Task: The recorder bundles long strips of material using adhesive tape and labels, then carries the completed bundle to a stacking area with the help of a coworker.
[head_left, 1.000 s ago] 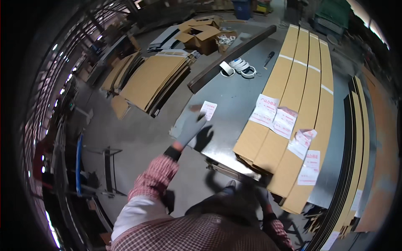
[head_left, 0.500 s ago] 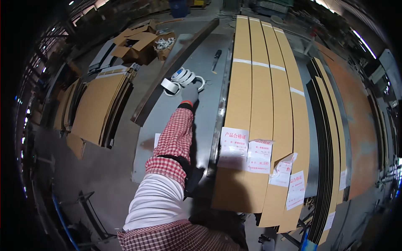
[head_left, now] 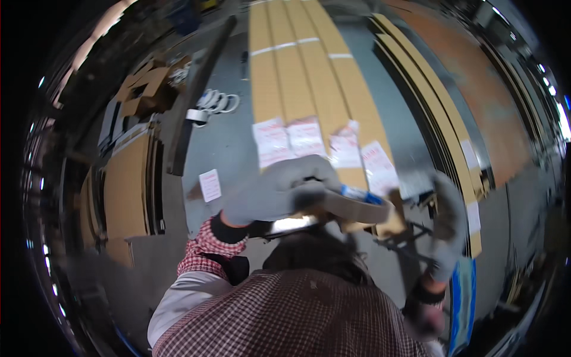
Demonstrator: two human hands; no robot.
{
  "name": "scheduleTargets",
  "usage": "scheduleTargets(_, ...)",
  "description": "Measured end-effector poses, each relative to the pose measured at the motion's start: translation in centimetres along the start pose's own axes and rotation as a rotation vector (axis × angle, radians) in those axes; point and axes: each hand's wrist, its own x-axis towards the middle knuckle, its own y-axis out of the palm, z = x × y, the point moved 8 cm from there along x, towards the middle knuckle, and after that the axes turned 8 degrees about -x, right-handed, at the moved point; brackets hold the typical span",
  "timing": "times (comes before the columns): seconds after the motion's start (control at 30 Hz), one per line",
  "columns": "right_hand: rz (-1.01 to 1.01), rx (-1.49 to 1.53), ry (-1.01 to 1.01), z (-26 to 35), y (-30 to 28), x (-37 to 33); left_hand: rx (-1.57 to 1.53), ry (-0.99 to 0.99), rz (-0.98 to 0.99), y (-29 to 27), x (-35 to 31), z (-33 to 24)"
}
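Observation:
My left hand (head_left: 279, 187), in a grey glove, grips a roll of tape (head_left: 366, 211) with a blue-printed core, in front of my body. Its fingers wrap round the roll's left side. To the right, my right hand (head_left: 449, 223), also gloved and somewhat blurred, is raised with its fingers stretched out and nothing visible in them. It is apart from the tape roll. Beyond the left hand lie long cardboard-faced panels (head_left: 303, 77) side by side, with white paper labels (head_left: 304, 138) at their near ends. Several more tape rolls (head_left: 217, 101) rest on the grey table.
A dark metal bar (head_left: 199, 95) runs along the table's left part. Open cardboard boxes (head_left: 146, 95) and stacked panels (head_left: 128, 184) stand at the left. More long panels (head_left: 416, 89) lie at the right. A white label (head_left: 210, 185) lies on the grey tabletop (head_left: 229, 134).
My left hand has come back from the tape rolls toward my body with one roll in it. My right hand has come into view at the right. The view has shifted rightward.

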Motion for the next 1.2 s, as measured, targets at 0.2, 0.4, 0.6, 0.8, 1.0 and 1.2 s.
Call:
scheduleTargets(0.2, 0.154, -0.252, 0.272, -4.6, -3.1, -4.9, -0.063, 0.005, -0.268, 10.5, 4.5, 9.0)
scheduleTargets(0.4, 0.297, -0.712, 0.033, -5.7, -9.1, -8.6, 0.237, 0.264, 0.057, 22.9, 10.4, 6.8)
scheduleTargets(0.6, 0.588, -0.733, 0.152, -12.8, -17.2, -9.7, 0.070, -0.034, 0.148, 31.5, 17.1, 13.7)
scheduleTargets(0.8, 0.721, -0.186, 0.407, -15.8, -28.9, -7.5, -0.153, -0.272, -0.090, 36.6, 20.2, 15.5)
scheduleTargets(1.0, 0.691, -0.373, 0.144, -20.1, -36.3, -6.8, -0.195, -0.235, -0.104, 40.5, 21.6, 13.8)
scheduleTargets(1.2, 0.395, 1.314, 0.661, -23.0, -34.6, -9.3, 0.251, 0.414, 0.199, 44.8, 23.2, 8.4)
